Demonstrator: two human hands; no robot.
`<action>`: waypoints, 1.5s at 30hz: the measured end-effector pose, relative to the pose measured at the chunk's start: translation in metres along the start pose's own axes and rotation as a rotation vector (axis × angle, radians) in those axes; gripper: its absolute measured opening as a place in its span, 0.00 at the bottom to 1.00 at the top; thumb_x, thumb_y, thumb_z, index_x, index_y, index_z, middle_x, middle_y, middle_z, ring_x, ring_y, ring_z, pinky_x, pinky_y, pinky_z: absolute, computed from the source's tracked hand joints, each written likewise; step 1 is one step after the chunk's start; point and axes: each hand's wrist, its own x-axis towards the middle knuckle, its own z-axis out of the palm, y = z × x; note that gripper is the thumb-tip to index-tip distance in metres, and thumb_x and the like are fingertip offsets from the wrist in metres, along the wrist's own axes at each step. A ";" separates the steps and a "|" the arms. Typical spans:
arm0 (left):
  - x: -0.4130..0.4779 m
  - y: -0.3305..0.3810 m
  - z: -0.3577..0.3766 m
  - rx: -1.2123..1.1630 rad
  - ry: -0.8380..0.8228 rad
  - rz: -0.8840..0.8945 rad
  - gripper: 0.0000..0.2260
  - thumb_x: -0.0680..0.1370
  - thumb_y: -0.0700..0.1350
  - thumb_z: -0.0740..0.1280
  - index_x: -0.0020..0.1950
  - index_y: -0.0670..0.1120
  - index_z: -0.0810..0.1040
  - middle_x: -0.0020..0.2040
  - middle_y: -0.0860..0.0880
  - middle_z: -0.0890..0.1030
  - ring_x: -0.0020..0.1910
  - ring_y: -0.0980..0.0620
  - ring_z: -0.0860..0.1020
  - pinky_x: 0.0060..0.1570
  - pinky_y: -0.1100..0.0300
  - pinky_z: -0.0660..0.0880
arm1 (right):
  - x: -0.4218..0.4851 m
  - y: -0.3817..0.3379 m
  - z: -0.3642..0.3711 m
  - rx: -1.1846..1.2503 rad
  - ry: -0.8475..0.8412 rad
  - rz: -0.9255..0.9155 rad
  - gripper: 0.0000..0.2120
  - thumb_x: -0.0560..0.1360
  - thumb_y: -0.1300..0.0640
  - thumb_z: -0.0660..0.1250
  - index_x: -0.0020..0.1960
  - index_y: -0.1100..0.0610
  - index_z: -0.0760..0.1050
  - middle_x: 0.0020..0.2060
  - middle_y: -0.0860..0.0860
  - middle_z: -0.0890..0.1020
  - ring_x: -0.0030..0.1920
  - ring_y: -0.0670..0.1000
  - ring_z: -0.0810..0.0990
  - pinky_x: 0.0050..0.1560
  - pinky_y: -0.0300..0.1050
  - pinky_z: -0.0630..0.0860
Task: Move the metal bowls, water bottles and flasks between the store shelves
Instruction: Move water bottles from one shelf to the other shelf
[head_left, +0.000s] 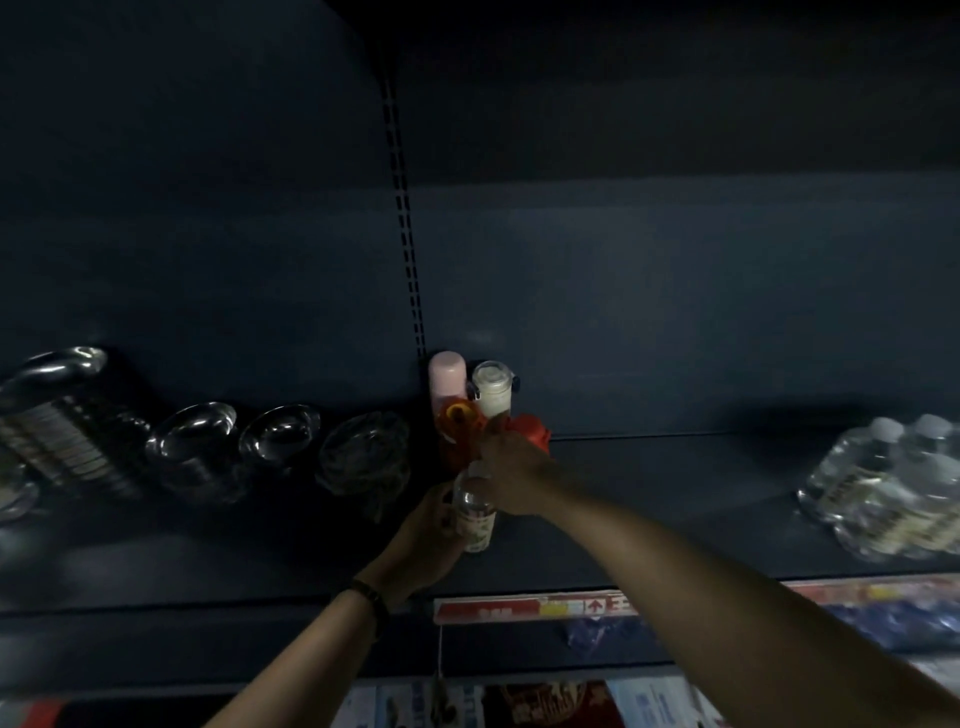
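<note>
On a dark shelf (675, 519) stand a pink flask (448, 376), a white-capped flask (492, 387), an orange bottle (457, 431) and a red-capped bottle (532, 431), clustered by the slotted upright. My left hand (423, 535) grips a clear bottle with a pale label (475, 514) from the left. My right hand (511, 475) closes over the top of that same bottle, just in front of the red cap. Left of the cluster sit several metal bowls (195, 441) and a stack of bowls on its side (62, 415).
A shrink-wrapped pack of clear water bottles (883, 493) lies at the shelf's right end. A red price strip (545, 608) runs along the shelf's front edge, with packaged goods on the shelf below. The scene is dim.
</note>
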 end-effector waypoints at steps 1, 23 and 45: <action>-0.002 0.003 0.003 -0.009 0.004 0.014 0.27 0.79 0.33 0.72 0.74 0.51 0.72 0.62 0.52 0.83 0.59 0.56 0.84 0.60 0.50 0.85 | -0.003 0.004 -0.006 0.011 -0.015 0.003 0.21 0.82 0.50 0.69 0.70 0.61 0.76 0.65 0.61 0.80 0.66 0.64 0.78 0.54 0.47 0.68; 0.070 0.187 0.252 -0.033 -0.376 0.214 0.19 0.76 0.37 0.74 0.63 0.52 0.75 0.57 0.54 0.84 0.49 0.67 0.84 0.46 0.66 0.81 | -0.121 0.271 -0.155 -0.110 0.021 0.206 0.15 0.82 0.51 0.68 0.62 0.60 0.74 0.60 0.62 0.82 0.60 0.62 0.81 0.54 0.51 0.77; 0.118 0.249 0.381 -0.011 -0.468 0.221 0.22 0.81 0.33 0.68 0.68 0.55 0.71 0.60 0.57 0.81 0.50 0.75 0.80 0.50 0.71 0.78 | -0.136 0.413 -0.164 -0.148 -0.044 0.346 0.17 0.84 0.54 0.67 0.70 0.60 0.73 0.59 0.57 0.82 0.52 0.54 0.82 0.37 0.41 0.71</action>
